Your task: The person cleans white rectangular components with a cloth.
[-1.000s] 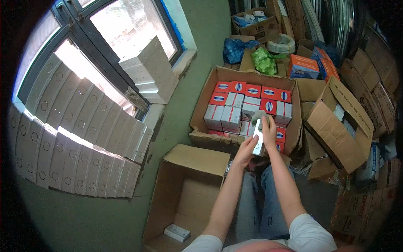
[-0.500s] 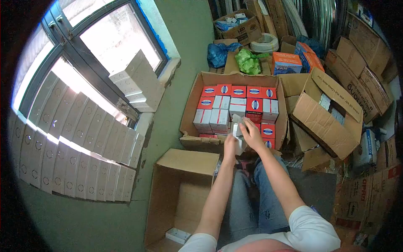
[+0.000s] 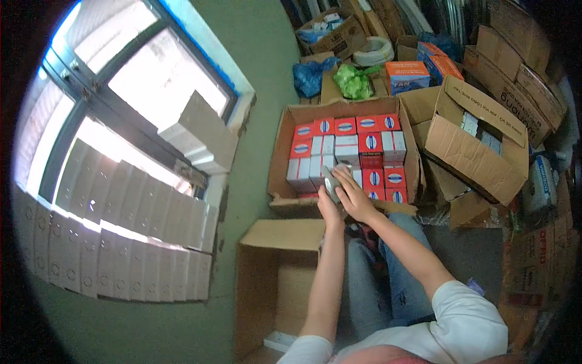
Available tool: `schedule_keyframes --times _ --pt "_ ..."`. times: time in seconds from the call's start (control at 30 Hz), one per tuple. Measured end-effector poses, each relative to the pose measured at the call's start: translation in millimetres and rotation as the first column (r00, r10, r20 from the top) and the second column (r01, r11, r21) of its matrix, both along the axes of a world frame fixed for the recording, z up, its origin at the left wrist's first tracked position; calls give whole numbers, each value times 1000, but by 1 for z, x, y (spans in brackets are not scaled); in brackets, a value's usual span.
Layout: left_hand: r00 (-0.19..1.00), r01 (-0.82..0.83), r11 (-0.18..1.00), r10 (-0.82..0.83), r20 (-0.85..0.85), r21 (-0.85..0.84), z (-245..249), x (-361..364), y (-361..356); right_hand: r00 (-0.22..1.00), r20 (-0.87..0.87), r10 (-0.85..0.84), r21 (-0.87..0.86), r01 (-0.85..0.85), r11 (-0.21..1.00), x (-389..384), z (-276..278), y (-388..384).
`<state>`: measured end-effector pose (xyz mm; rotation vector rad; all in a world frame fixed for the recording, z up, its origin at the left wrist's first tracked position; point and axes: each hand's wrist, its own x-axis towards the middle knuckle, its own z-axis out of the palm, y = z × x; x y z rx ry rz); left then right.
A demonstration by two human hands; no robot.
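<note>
In front of my body, a small pale grey-white object (image 3: 331,182) is held between both hands; its kind is hard to make out. My left hand (image 3: 328,205) is closed on its lower left side. Fingers of my right hand (image 3: 356,198) press on it from the right, partly covering it. Just behind the hands stands an open cardboard box (image 3: 280,151) packed with red and white small boxes (image 3: 370,145), several showing a blue oval label. To the lower left, another open carton (image 3: 260,285) has one white box (image 3: 279,341) at its bottom.
Rows of stacked pale boxes (image 3: 133,261) stand by the window at left, with more on the sill (image 3: 197,136). Right of the packed box is an opened carton (image 3: 476,151). Behind lie a green bag (image 3: 353,82), a blue bag (image 3: 313,77) and orange-blue fan boxes (image 3: 407,77).
The view has shifted slightly. Both hands have moved a little left with the pale object, which is now turned and more covered by my right hand.
</note>
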<state>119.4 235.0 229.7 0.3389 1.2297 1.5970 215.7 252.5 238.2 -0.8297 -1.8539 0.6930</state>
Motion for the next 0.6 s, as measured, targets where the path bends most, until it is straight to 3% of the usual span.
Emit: schedule_keyframes --times 0.07,0.13,0.2,0.27,0.33,0.5,0.53,0.57,0.6 --pt "999 17 995 -14 -36 95 -5 1 4 998 -42 -49 4 49 999 4 -8 8" --pt "992 -102 992 107 -69 75 -4 7 7 991 -87 -104 -4 104 995 8 -18 18" --pt "980 -105 993 112 -163 47 0 7 6 958 -130 -255 -136 238 962 8 -26 25" --pt "968 -116 993 114 -223 2 -21 3 14 960 -113 -255 -156 237 959 8 -21 26" --pt "959 -123 992 115 -260 -17 4 9 6 965 -137 -222 -135 204 970 3 -21 23" --pt "982 -72 997 71 -177 3 -8 7 9 954 -256 -156 -103 133 986 -3 -11 7" --pt "989 -40 999 37 -143 -13 -14 5 10 939 -287 -188 -166 144 976 -3 -15 10" --pt "963 -42 990 5 -269 -131 -29 0 16 920 -317 -229 -237 157 959 -4 -20 12" --pt "936 -76 997 70 -344 -4 -22 7 11 898 -341 -278 -320 167 932 -5 -26 9"
